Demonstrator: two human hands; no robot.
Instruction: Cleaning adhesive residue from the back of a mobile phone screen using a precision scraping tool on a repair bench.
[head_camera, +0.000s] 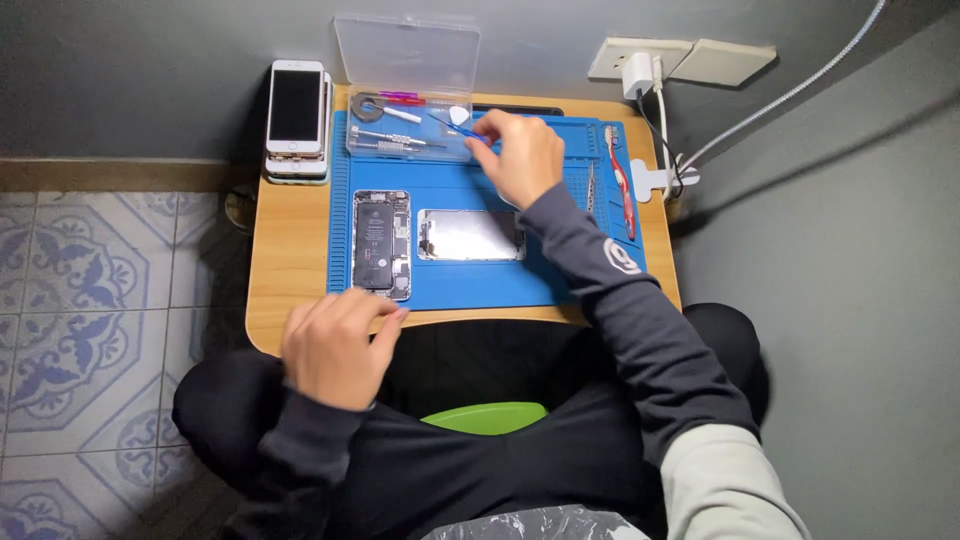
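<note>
Head view, only one: right hand (520, 155) reaches to the far edge of the blue mat (450, 285), fingers pinched closed on a thin blue-tipped tool (455, 127) right at the lip of the clear plastic tool box (405, 128). Left hand (335, 345) rests at the near edge of the tabletop (290, 250), fingers curled loosely, gripping nothing, tips just beside the opened phone body (381, 243). The detached screen panel (470, 236) lies face-down just right of the body, near the right forearm. Risks, as a judgement: the sleeve could drag across the screen panel and push it along the mat; the thin tool could slip from the pinch and drop onto the exposed battery and boards; the left fingers could nudge the phone body off the near mat edge. The box lid stands open and could tip if bumped. Materials: mat is matte rubbery blue with moulded compartments along the far edge; tabletop light wood-grain with rounded corners; box transparent hard plastic holding metal screwdrivers and a round part; phone body shows a black rectangular battery; panel back is shiny metal. A stack of phones (296, 115) sits at far left, and a red-handled tool (622, 185) lies on the mat's right side.
</note>
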